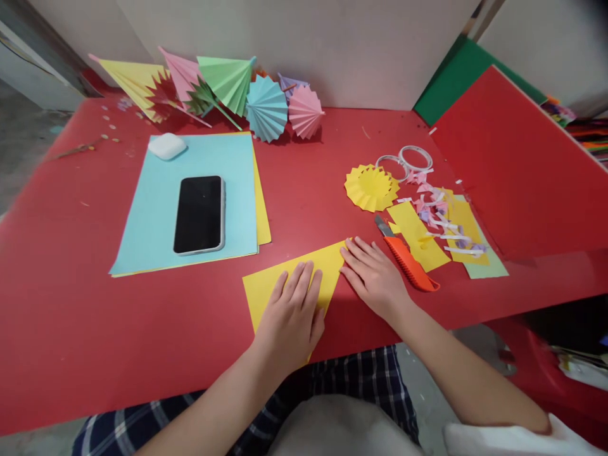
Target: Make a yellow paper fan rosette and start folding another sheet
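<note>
A yellow sheet of paper (266, 286), which looks folded on a slant, lies at the front edge of the red table. My left hand (293, 316) rests flat on it with fingers stretched out, hiding its middle. At the paper's upper right corner, my right hand (373, 275) lies with its fingers extended, the tips touching the corner. Just right of that hand is an orange utility knife (411, 263) with its blade showing. A pleated yellow paper ring (372, 188) sits beyond the knife.
Blue paper (237, 209) to the left carries a phone (199, 215) and a white case (167, 146). Small paper umbrellas (266, 109) line the wall. Tape rolls (415, 158), yellow scraps (418, 237) and curled strips (437, 209) lie right, before a red board (527, 171).
</note>
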### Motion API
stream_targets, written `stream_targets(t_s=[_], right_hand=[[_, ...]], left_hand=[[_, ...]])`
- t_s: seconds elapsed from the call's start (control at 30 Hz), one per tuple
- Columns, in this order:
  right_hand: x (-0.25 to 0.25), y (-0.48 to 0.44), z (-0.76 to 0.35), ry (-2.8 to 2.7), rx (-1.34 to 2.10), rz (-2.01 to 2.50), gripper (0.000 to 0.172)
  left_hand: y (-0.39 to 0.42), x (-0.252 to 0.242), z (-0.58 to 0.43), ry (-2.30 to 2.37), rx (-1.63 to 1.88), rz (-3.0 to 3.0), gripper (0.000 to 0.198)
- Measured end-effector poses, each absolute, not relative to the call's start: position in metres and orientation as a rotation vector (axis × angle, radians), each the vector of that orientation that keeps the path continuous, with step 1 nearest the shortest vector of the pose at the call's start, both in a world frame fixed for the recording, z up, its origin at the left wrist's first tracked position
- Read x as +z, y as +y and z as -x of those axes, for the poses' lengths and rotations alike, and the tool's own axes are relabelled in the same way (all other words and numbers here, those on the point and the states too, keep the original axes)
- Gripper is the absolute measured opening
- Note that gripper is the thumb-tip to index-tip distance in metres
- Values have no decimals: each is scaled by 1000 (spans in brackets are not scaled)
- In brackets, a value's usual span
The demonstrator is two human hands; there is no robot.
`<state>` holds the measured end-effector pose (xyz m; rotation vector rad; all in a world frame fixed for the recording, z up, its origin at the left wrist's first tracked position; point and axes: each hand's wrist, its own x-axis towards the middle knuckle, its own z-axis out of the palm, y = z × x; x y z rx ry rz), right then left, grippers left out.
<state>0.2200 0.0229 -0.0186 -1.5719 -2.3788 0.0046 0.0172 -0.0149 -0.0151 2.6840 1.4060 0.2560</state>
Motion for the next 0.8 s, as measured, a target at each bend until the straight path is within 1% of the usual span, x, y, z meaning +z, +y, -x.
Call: stream_targets(t_s=[0.17, 0.33, 0.47, 0.57, 0.8], right_hand=[[-20, 24, -223, -2279, -97, 1593, 38], [-18, 19, -222, -2253, -184, 1433, 33], [-13, 17, -219, -2501, -65, 1244, 37], [-11, 18, -217, -2626, 21, 1195, 39], [-13, 20, -218, -2627, 88, 1198, 36]], left_hand=[[-15, -14, -18, 1412, 229, -2668, 53], [-14, -14, -18, 1407, 235, -2676, 52], [-15, -14, -18, 1406, 253, -2682, 52], [-14, -13, -18, 1403, 262, -2685, 51], [-14, -13, -18, 1397, 254, -2687, 52]])
